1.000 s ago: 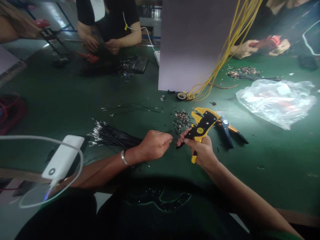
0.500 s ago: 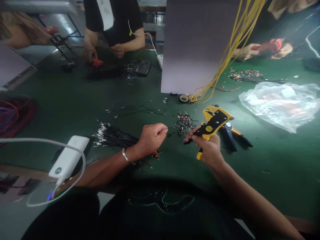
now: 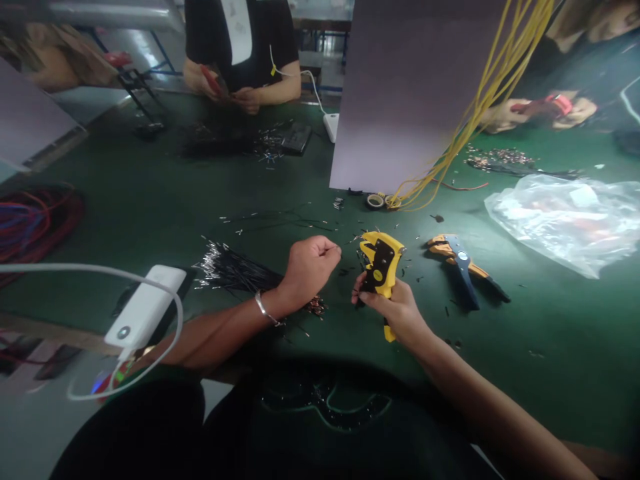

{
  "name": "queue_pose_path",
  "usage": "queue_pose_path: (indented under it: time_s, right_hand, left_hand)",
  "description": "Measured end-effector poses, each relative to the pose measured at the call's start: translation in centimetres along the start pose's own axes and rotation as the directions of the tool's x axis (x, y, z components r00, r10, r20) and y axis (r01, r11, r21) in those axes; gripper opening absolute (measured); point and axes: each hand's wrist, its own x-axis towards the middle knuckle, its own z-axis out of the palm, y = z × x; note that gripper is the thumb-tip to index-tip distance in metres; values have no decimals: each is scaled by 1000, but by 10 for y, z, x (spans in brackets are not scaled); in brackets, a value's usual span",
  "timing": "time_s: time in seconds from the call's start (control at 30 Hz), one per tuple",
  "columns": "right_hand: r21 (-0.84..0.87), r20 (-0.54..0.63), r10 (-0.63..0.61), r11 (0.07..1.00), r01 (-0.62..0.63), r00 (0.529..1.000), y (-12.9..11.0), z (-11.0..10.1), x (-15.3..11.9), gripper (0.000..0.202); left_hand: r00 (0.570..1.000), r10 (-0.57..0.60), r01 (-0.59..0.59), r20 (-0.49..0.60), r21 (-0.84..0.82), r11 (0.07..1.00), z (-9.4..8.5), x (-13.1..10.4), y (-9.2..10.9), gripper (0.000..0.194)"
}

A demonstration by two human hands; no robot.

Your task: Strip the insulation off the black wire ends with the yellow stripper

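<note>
A white power bank (image 3: 145,307) with a pale cable (image 3: 120,271) lies at near left on a green tabletop (image 3: 540,307), beside the left forearm of a worker wearing a silver bracelet (image 3: 265,310). The left hand (image 3: 309,270) is closed, thumb and fingertips together; whether anything is pinched between them cannot be told. The right hand (image 3: 397,305), just across from it, is clamped around the handles of a yellow-and-black hand tool (image 3: 383,263), its head raised and pointing away from the worker. A bundle of black wires (image 3: 240,268) with silvery tips lies beyond the left forearm, its coppery ends showing near the wrist. To the right of the held tool, a blue-and-orange hand tool (image 3: 463,257) rests on the tabletop, apart from the hands.

Farther off, a tangle of red and blue wires (image 3: 30,220) sits at left and a clear plastic bag (image 3: 570,217) at right. Two small rolls of tape (image 3: 375,201) lie by the foot of a pale upright panel (image 3: 395,93), with long yellow wires (image 3: 467,143) hanging along its right side. Across the tabletop, two people each hold a red tool, one at left (image 3: 215,81), one at right (image 3: 560,105).
</note>
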Motion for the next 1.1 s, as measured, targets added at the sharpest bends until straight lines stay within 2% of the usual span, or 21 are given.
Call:
queue_pose_path:
  time_s: [0.2, 0.4, 0.63, 0.8, 1.1]
  right_hand:
    - [-18, 24, 32, 999, -31, 999, 1, 3, -2, 25]
    - [-11, 14, 13, 1000, -13, 1000, 3, 0, -1, 24]
    - [-82, 15, 31, 996, -29, 999, 2, 2, 0, 17]
    - [-171, -28, 61, 983, -65, 998, 2, 2, -1, 16]
    - [-233, 18, 33, 972, -28, 999, 1, 5, -3, 16]
  left_hand:
    - [999, -22, 22, 28, -22, 1000, 5, -4, 7, 17]
    - [998, -51, 51, 24, -37, 998, 8, -7, 5, 17]
    - [982, -57, 74, 180, -91, 993, 19, -19, 1, 15]
    - [982, 10, 13, 188, -122, 992, 20, -25, 0, 15]
    - [973, 58, -43, 225, -73, 996, 17, -28, 1, 17]
